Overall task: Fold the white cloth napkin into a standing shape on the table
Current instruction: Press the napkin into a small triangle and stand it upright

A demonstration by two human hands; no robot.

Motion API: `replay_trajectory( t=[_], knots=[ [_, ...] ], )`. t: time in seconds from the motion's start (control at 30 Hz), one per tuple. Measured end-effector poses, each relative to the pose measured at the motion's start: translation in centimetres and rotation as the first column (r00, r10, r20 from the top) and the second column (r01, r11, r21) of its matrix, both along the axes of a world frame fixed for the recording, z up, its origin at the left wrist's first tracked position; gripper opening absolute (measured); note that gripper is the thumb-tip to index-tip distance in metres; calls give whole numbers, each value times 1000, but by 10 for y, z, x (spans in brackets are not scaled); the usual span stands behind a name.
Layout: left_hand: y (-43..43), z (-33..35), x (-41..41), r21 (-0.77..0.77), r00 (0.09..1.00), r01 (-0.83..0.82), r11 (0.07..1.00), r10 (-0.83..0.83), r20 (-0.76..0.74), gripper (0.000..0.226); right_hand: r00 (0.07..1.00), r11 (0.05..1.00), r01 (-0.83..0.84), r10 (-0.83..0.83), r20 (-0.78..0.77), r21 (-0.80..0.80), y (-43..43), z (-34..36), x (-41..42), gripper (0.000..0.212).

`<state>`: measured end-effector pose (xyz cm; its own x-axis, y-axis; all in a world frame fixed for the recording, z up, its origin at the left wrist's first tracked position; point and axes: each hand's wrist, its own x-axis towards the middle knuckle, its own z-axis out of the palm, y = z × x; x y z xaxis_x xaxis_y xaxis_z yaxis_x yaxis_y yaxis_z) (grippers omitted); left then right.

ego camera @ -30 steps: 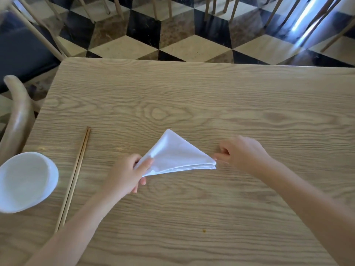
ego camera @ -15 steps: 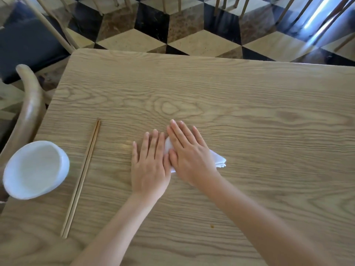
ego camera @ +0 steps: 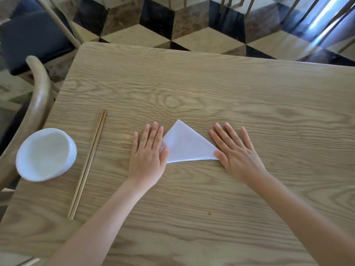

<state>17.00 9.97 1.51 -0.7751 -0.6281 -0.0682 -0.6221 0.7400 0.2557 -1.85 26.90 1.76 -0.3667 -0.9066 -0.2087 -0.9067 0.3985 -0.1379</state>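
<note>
The white napkin lay flat as a folded triangle on the wooden bench, about midway between the far edge and the near side, its apex pointing to the far edge and its long side towards the person; layered edges showed faintly along that long side, though how many folds it held could not be made out. The left hand lay palm down with its fingers straight and slightly apart, clamped on nothing; its thumb side covered the napkin's left corner, so that corner was hidden. The right hand lay palm down too, fingers straight and spread; its thumb touched the napkin's right corner and hid the very tip, while the rest of the hand rested on bare wood. Both forearms ran out of the bottom of the view.

A pair of chopsticks lay side by side between the left hand and the left edge, roughly in line with that edge; a white bowl sat at the left edge, and whether it overhung the edge or held anything could not be told. The bench's right edge and near edge were cut off; a curved wooden chair back beyond the left edge was only partly seen; a small brown speck marked the wood nearer the person.
</note>
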Motion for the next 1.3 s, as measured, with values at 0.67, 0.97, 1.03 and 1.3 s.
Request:
replay_trajectory(
  t=[0.67, 0.97, 1.03, 1.3],
  knots=[
    [-37, 92, -29, 791, 992, 58, 609, 54, -114, 6, 707, 991, 129, -67, 704, -35, -28, 51, -7, 12],
    [16, 113, -7, 792, 702, -319, 520, 692, -171, 64, 925, 834, 305, -144, 351, -460, -43, 95, 63, 33],
    [40, 113, -7, 970, 695, -131, 205, 717, -58, 58, 949, 829, 251, -109, 295, -499, -45, 97, 92, 19],
    [29, 76, 16, 886, 451, -454, 93, 882, 139, 24, 882, 938, -16, 175, 436, -345, -36, 54, 161, 39]
  ],
)
